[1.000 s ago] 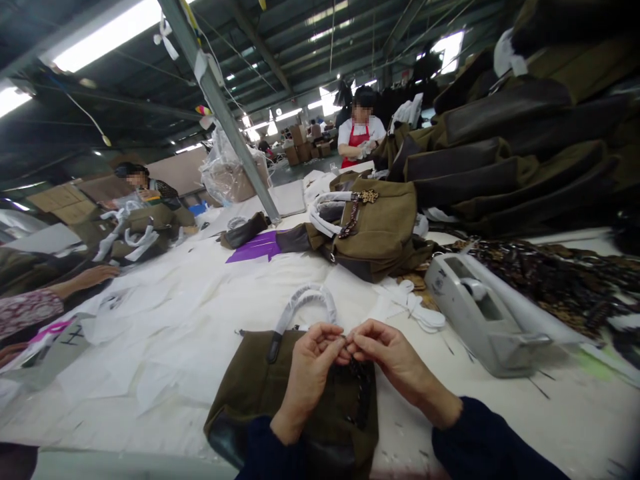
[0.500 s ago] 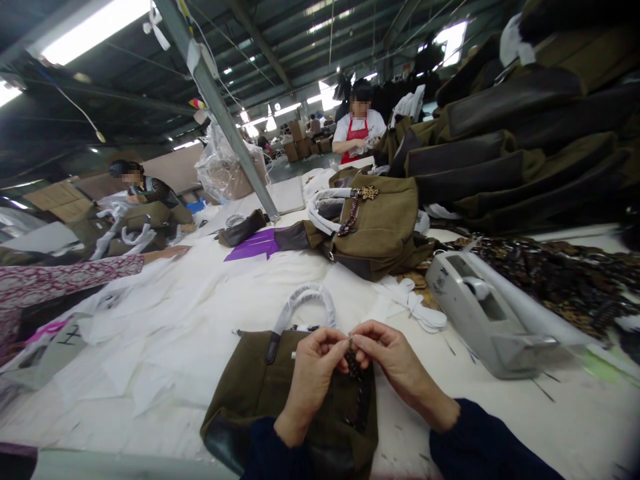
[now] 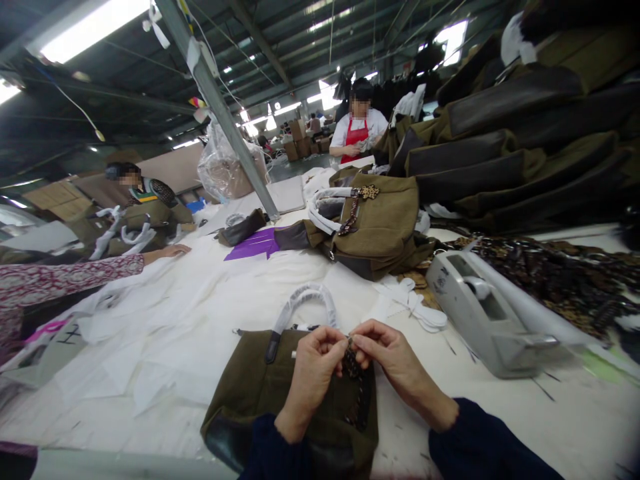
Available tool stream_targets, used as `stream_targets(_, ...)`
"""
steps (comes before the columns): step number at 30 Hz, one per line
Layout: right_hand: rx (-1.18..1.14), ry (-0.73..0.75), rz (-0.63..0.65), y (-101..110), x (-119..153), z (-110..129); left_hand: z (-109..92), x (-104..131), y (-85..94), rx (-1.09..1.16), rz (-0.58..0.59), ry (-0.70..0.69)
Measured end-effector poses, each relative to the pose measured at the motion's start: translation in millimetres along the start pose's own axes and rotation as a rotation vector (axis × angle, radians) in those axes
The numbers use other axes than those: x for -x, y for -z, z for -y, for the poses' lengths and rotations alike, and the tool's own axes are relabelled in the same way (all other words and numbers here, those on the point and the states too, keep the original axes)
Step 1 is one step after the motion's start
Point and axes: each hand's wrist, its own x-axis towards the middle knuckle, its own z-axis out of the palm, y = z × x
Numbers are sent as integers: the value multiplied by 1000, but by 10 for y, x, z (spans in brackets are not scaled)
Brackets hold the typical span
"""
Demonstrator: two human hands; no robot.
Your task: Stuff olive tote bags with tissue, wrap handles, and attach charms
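Note:
An olive bag (image 3: 250, 380) with dark leather corners lies on the white-covered table, its wrapped handle (image 3: 306, 293) standing up at the top. Over its right side, my left hand (image 3: 315, 373) and my right hand (image 3: 395, 363) meet, thumbs and fingertips pinched together. Between them they hold the top end of a dark braided strap (image 3: 359, 400), which hangs down over the bag's front. The small part right at the fingertips is too small to make out.
Behind lies another olive bag (image 3: 380, 217) with a leopard-print charm. A grey tape dispenser (image 3: 480, 313) stands at right, near a heap of dark straps (image 3: 560, 280). White straps (image 3: 420, 310) lie beside it. At left, a person's patterned sleeve (image 3: 75, 277) reaches over white sheets (image 3: 170, 313).
My hands and the bag have hardly moved. At the back left, a person has raised their upper body slightly. The person in the red apron has shifted their hands.

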Motion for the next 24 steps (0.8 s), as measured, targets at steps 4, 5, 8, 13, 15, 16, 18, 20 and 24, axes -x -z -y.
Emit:
stream_targets(4, 14, 1, -10, 4, -3, -1, -13, 2, -1, -14, 1, 0)
stream_targets(5, 14, -1, -10, 3, -3, 0, -13, 3, 0, -18, 4, 1)
stream_targets(8, 14, -7, -12, -3, -1, -1, -2, 3, 2, -23, 7, 3)
stream_targets(13, 80, 2, -30, -28, -1, -12, 28, -4, 0, -25, 3, 10)
stream_targets(15, 111, 12, -35, -39, -2, -16, 30, -6, 3, -26, 0, 9)
stream_targets(16, 124, 17, -36, -45, -3, -19, 29, -7, 5, -25, 0, 9)
stream_targets(18, 139, 27, -39, -54, -4, -28, 27, -9, 10, -21, 8, 12)
stream_targets(20, 147, 35, -43, -62, -7, -46, 34, -14, 12, -19, 17, 16)
stream_targets(24, 158, 33, -60, -79, -23, -105, 82, -27, 4, -13, 7, 24)
